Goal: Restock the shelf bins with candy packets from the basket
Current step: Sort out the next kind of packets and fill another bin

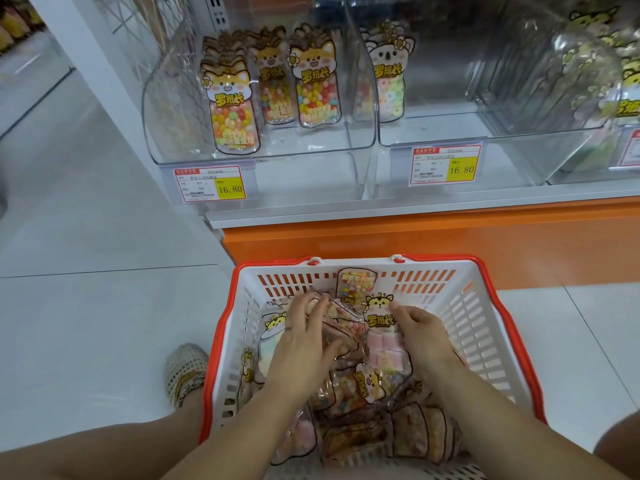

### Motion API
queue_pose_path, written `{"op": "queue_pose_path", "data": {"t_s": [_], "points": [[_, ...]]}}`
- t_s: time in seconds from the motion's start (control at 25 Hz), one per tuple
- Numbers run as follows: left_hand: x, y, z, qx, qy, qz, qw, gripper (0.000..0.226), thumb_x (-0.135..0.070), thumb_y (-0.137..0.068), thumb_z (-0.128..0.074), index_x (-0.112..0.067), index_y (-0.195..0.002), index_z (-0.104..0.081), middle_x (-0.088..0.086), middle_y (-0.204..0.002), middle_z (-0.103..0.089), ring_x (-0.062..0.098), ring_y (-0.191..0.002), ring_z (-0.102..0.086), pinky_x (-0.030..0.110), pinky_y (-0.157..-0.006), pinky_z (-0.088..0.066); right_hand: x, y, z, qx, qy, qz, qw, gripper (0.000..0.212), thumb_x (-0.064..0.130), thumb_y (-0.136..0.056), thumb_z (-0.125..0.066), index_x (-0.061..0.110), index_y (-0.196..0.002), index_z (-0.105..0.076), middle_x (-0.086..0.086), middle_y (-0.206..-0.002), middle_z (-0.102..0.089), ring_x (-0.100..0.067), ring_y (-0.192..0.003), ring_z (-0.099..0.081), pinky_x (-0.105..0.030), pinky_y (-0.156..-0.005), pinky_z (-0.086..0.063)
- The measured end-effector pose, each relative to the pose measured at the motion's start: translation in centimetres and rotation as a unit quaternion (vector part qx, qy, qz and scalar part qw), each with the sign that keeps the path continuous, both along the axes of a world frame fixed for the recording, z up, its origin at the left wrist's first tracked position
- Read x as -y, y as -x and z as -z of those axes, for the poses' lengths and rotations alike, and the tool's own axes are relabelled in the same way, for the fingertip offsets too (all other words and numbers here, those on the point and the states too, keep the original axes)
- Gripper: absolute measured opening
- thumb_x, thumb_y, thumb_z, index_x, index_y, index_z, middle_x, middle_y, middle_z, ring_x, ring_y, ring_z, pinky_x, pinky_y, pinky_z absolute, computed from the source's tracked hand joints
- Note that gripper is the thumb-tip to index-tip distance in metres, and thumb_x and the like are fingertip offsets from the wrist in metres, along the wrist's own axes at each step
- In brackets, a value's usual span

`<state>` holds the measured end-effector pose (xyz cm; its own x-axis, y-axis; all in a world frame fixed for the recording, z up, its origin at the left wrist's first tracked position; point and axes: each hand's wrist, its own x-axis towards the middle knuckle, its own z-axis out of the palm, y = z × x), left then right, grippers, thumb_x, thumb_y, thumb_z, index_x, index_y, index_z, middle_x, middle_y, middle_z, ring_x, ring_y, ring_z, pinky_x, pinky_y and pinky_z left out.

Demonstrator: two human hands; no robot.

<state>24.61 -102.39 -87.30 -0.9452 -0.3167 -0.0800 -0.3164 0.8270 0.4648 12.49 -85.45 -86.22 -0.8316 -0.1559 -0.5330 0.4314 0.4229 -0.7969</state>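
My left hand [304, 341] closes thumb against fingers on a jelly-bean packet [341, 325]. My right hand [424, 332] curls its fingers on the edge of the marshmallow packet [382, 344] just beside it. Both packets lie in the basket [478, 327], long axes pointing roughly toward the shelf. The bean bin [166, 109] stands ahead and up-left, nearer my left hand. I judge its front lip must be cleared, with other packets crowding underneath.

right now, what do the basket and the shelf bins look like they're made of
Basket: looks like moulded plastic, white slotted walls with a glossy orange-red rim. Shelf bins: clear rigid plastic, possibly acrylic; packets show through and the walls catch glare.
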Motion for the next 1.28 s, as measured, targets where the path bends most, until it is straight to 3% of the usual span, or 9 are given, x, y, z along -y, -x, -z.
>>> {"op": "queue_pose_path", "data": {"t_s": [0.16,0.28,0.36,0.56,0.68,0.8,0.96,1.12,1.28], "points": [[0.0,1.1,0.3,-0.049,-0.068,-0.055,0.995,0.07,-0.041,-0.099,-0.055,-0.03,-0.156,-0.017,-0.009,-0.16,-0.001,0.017,-0.139,-0.041,0.033,-0.105,-0.049,0.2,0.7,-0.1,-0.035,0.011,0.002,0.999,0.029,0.039,-0.097,-0.06,0.015,-0.102,-0.074,0.01,-0.063,-0.061,-0.008,-0.06,-0.054,-0.021,-0.056,-0.046],[1.0,1.7,0.8,-0.027,-0.126,-0.137,0.982,0.067,-0.029,-0.098,-0.061,-0.026,-0.154,-0.025,-0.007,-0.156,-0.016,0.017,-0.134,-0.046,0.027,-0.104,-0.044,-0.1,2.4,-0.9,-0.128,-0.016,0.061,0.99,0.027,0.037,-0.097,-0.059,0.015,-0.104,-0.073,0.009,-0.08,-0.07,-0.011,-0.075,-0.066,-0.034,-0.071,-0.058],[2.1,1.8,1.1,0.014,-0.111,-0.142,0.983,0.058,-0.025,-0.097,-0.062,-0.028,-0.15,-0.037,-0.002,-0.151,-0.033,0.017,-0.127,-0.051,0.025,-0.101,-0.044,-0.1,3.4,-1.6,-0.182,-0.023,0.075,0.98,0.026,0.035,-0.099,-0.058,0.014,-0.103,-0.073,0.009,-0.081,-0.069,-0.007,-0.073,-0.063,-0.026,-0.066,-0.052],[5.6,0.1,1.3,0.109,-0.116,-0.133,0.978,0.042,-0.021,-0.094,-0.064,-0.031,-0.134,-0.058,0.0,-0.14,-0.047,0.021,-0.126,-0.053,0.037,-0.107,-0.046,3.3,3.0,-0.9,-0.159,-0.012,-0.133,0.978,0.019,0.032,-0.099,-0.059,0.018,-0.101,-0.072,0.01,-0.067,-0.063,0.005,-0.042,-0.049,-0.009,-0.041,-0.034],[7.0,-1.6,0.9,0.131,-0.135,-0.164,0.968,0.051,-0.025,-0.094,-0.065,-0.03,-0.142,-0.052,0.002,-0.148,-0.044,0.021,-0.119,-0.058,0.034,-0.098,-0.052,5.8,2.4,0.9,-0.136,-0.046,-0.197,0.97,0.02,0.035,-0.1,-0.057,0.022,-0.105,-0.071,0.008,-0.077,-0.068,0.002,-0.055,-0.057,-0.013,-0.049,-0.04],[6.2,-2.6,1.1,0.195,-0.156,-0.139,0.958,0.064,-0.033,-0.092,-0.068,-0.032,-0.15,-0.04,-0.001,-0.152,-0.041,0.017,-0.116,-0.058,0.023,-0.087,-0.048,6.6,1.5,3.2,-0.151,-0.119,-0.261,0.946,0.025,0.027,-0.103,-0.048,0.013,-0.093,-0.067,-0.003,-0.078,-0.068,-0.022,-0.066,-0.063,-0.022,-0.052,-0.038],[5.0,-2.3,0.5,0.228,-0.173,-0.147,0.947,0.096,-0.047,-0.083,-0.075,-0.029,-0.158,-0.019,0.001,-0.158,-0.032,0.023,-0.138,-0.042,0.035,-0.107,-0.038,5.5,0.4,5.1,-0.172,-0.144,-0.237,0.945,0.027,0.028,-0.105,-0.041,0.016,-0.104,-0.065,0.005,-0.107,-0.05,-0.015,-0.081,-0.057,-0.027,-0.075,-0.045],[3.7,-2.2,0.5,0.239,-0.153,-0.202,0.937,0.096,-0.048,-0.083,-0.074,-0.018,-0.157,-0.021,0.007,-0.156,-0.034,0.027,-0.142,-0.037,0.037,-0.112,-0.036,4.3,-0.5,5.5,-0.148,-0.151,-0.195,0.958,0.028,0.037,-0.104,-0.043,0.019,-0.09,-0.059,0.002,-0.073,-0.064,-0.014,-0.057,-0.059,-0.027,-0.05,-0.043],[2.7,-2.6,-0.2,0.278,-0.125,-0.165,0.938,0.064,-0.043,-0.085,-0.069,-0.02,-0.14,-0.044,0.002,-0.131,-0.054,0.021,-0.113,-0.057,0.036,-0.094,-0.052,3.9,-2.3,5.0,-0.178,-0.157,-0.11,0.965,0.028,0.042,-0.1,-0.049,0.02,-0.082,-0.054,0.0,-0.062,-0.061,-0.016,-0.052,-0.058,-0.033,-0.045,-0.049]]}}
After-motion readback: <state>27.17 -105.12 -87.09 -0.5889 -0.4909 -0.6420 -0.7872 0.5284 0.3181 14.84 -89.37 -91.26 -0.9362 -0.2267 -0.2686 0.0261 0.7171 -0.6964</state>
